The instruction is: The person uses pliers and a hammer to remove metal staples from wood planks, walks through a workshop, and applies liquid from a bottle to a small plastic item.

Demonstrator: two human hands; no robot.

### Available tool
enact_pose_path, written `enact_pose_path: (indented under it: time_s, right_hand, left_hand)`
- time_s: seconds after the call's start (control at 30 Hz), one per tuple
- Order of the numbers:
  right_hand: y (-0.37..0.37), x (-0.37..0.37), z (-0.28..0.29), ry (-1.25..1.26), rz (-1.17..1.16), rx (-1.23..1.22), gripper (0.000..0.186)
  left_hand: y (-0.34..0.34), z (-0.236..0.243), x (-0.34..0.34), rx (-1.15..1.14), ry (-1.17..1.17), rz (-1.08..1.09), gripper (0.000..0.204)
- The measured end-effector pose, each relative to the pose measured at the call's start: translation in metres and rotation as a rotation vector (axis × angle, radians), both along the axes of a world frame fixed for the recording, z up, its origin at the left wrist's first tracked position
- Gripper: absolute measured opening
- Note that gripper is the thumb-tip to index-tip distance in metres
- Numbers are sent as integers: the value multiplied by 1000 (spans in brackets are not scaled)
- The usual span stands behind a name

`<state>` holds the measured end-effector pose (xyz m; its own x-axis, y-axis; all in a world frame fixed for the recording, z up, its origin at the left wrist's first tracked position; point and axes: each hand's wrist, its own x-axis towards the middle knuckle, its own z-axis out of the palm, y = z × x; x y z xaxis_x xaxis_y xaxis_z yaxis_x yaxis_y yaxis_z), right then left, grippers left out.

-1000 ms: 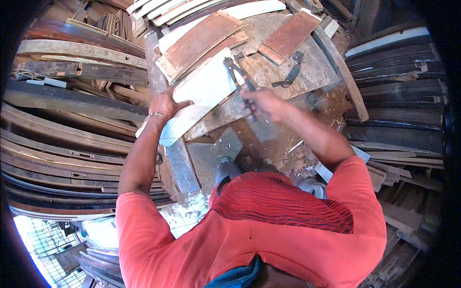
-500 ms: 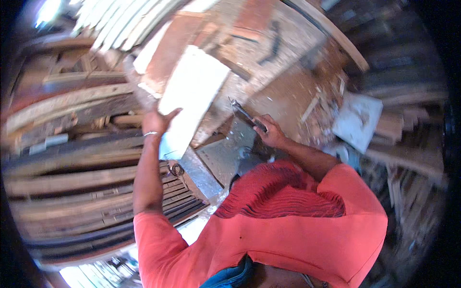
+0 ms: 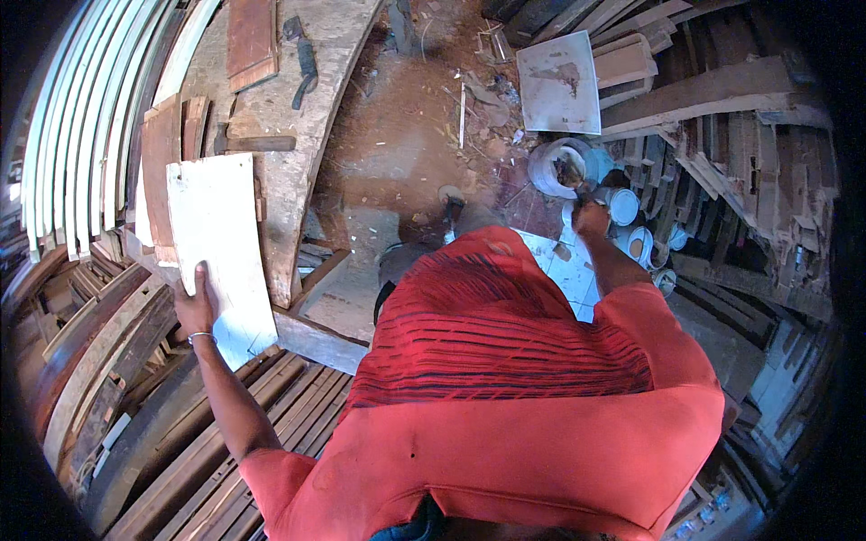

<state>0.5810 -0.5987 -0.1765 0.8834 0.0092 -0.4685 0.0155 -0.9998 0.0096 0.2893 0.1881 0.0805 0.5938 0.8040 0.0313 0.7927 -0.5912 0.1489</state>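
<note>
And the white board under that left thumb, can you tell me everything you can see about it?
The white board is flat, longer than it is wide, with straight-looking edges and a few faint marks on its bright face. It could be painted wood, but I can't be sure. It lies white side up at the left side of the bench, overlapping a brown board, its far end near a hammer. The left hand is at its left edge, thumb on top.

How far the left grip (image 3: pixel 196 309) reaches under the white board (image 3: pixel 222 234) is hidden, the right grip (image 3: pixel 591 219) beside the white bucket (image 3: pixel 543 171) is too small and dark to show whether it holds anything, and the upper edge cuts off the desk (image 3: pixel 336 59) and reddish board (image 3: pixel 251 41).
</note>
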Motion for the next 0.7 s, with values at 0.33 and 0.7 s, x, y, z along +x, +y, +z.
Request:
enact_pose_path:
  time_s: [0.33,0.7]
  right_hand:
    - [-27,43,-20,34,-343,-74,60]
    - [141,73,-47,23,396,575,30]
  left_hand:
    - [-26,15,43,-213,-311,-52,70]
    - [-111,106,15,-239,-1240,328,38]
